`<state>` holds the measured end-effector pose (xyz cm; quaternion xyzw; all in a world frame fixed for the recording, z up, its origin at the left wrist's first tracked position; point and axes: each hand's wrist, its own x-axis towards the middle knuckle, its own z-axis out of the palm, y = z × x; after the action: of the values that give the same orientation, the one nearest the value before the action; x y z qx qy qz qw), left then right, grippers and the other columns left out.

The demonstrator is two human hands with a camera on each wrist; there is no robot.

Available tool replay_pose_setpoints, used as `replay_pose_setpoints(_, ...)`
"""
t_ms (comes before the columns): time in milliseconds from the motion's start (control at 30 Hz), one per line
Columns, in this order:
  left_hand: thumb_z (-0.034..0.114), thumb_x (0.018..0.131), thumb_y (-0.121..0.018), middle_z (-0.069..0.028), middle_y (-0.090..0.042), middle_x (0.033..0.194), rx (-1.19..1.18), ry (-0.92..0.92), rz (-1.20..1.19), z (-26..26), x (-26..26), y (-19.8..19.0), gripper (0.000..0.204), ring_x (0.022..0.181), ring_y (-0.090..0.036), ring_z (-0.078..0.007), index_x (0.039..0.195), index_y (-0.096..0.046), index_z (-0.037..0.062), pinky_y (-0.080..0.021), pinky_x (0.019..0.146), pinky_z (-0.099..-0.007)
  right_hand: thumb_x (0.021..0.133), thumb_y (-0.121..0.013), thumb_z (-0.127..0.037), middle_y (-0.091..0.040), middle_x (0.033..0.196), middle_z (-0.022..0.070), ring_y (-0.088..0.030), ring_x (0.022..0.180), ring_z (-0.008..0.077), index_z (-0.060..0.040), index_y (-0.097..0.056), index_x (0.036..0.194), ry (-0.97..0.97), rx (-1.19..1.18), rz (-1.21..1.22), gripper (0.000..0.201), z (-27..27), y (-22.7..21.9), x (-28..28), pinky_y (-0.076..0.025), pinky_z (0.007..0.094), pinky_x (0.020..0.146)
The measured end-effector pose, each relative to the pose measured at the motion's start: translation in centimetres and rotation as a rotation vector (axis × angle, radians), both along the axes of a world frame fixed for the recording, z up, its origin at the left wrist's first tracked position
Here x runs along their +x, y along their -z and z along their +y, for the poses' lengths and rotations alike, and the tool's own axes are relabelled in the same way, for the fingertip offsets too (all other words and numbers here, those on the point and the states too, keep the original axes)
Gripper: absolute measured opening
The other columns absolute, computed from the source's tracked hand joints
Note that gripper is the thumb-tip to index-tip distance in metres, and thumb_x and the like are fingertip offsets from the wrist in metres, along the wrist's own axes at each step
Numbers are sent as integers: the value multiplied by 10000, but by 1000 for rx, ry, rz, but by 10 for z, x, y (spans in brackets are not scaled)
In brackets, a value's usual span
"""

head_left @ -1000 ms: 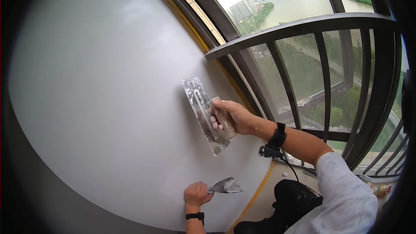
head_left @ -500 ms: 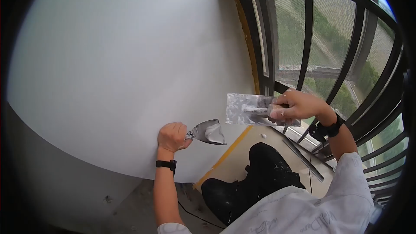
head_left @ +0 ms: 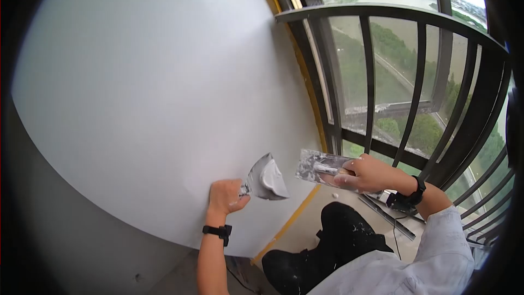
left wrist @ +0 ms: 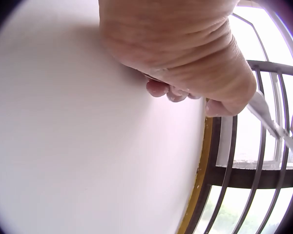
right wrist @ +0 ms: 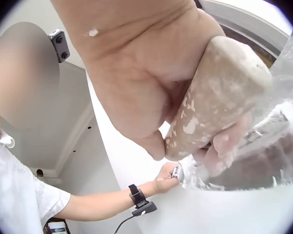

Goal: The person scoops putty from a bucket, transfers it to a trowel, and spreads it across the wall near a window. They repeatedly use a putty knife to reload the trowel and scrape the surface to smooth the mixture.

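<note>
In the head view my left hand (head_left: pixel 225 195) grips the handle of a putty knife (head_left: pixel 262 181), whose blade carries a mound of white paste (head_left: pixel 271 178). That hand is close against the white wall (head_left: pixel 136 104); contact is unclear. To the right, my right hand (head_left: pixel 371 173) holds a flat steel trowel (head_left: pixel 311 165) by its handle, blade pointing toward the knife, with a gap between the two tools. The right wrist view shows the fingers wrapped round the paste-spotted handle (right wrist: pixel 210 97). From the left wrist, the hand (left wrist: pixel 180 53) hides most of the knife.
A dark railing (head_left: pixel 420 76) and window frames stand at the right, beyond yellow tape (head_left: pixel 305 76) along the wall's edge. Below are the person's dark-clad legs (head_left: pixel 349 229), a metal strip (head_left: pixel 387 216) on the floor and a cable (head_left: pixel 397 240).
The trowel has come off the wall area, turned level and moved down beside the putty knife. The head view swung down and then partly back up. Both hands keep their tools.
</note>
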<state>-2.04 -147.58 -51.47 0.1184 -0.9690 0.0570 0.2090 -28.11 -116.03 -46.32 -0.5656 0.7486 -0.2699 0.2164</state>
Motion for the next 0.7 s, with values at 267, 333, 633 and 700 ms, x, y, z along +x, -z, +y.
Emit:
replay_pose_setpoints(267,393,555,-753,-29,-565,633,-368,126,-67,-11,0,3,354,591,-591,-238,647,-525,139,-471,515,-367,1046,-355,-319,-608,911,180,-652,823,267,55,-453,1120,-109,-721,-1553,394,-127,-86,-16,-555,405,820)
replay_pose_setpoints(333,393,560,-747,-25,-561,629,-393,109,-64,-5,1,1,350,596,-592,-227,647,-522,140,-470,520,-358,1050,-330,-325,-598,937,191,-669,836,307,72,-423,1170,-173,-769,-1594,426,-143,-106,-18,-570,423,831)
replay_pose_setpoints(633,364,557,-745,-19,-525,598,-427,111,-37,-7,1,6,354,564,-569,-209,616,-481,136,-463,513,-333,1050,-286,-356,-568,1018,230,-677,824,345,52,-252,1288,-16,-1124,-1498,474,-241,-195,-40,-600,472,774)
replay_pose_setpoints(700,362,557,-747,-20,-523,597,-428,113,-32,-4,2,7,354,561,-566,-210,616,-481,136,-462,510,-335,1049,-280,-365,-563,1058,238,-680,824,351,41,-279,1280,40,-1152,-1530,468,-250,-202,-45,-602,477,764)
